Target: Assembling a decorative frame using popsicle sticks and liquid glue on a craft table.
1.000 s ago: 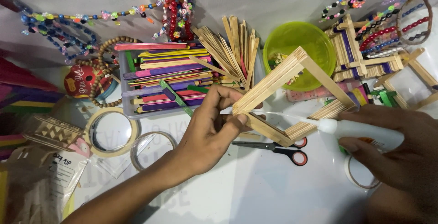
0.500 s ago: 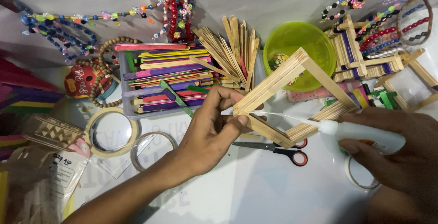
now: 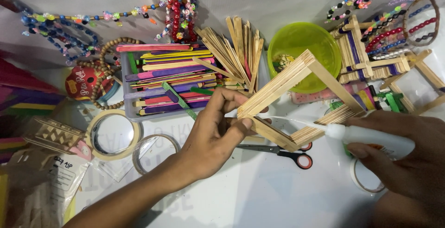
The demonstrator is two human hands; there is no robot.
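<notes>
Stick frame in left hand; tray holds coloured sticks.

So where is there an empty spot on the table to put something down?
The bare white table in front, below the scissors and between the two forearms, is free. A smaller patch lies between the tape rolls and the left hand. Around the stick tray and green bowl it is crowded.

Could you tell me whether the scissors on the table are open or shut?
Shut: the scissors lie flat with blades together, partly hidden under the stick frame.
</notes>
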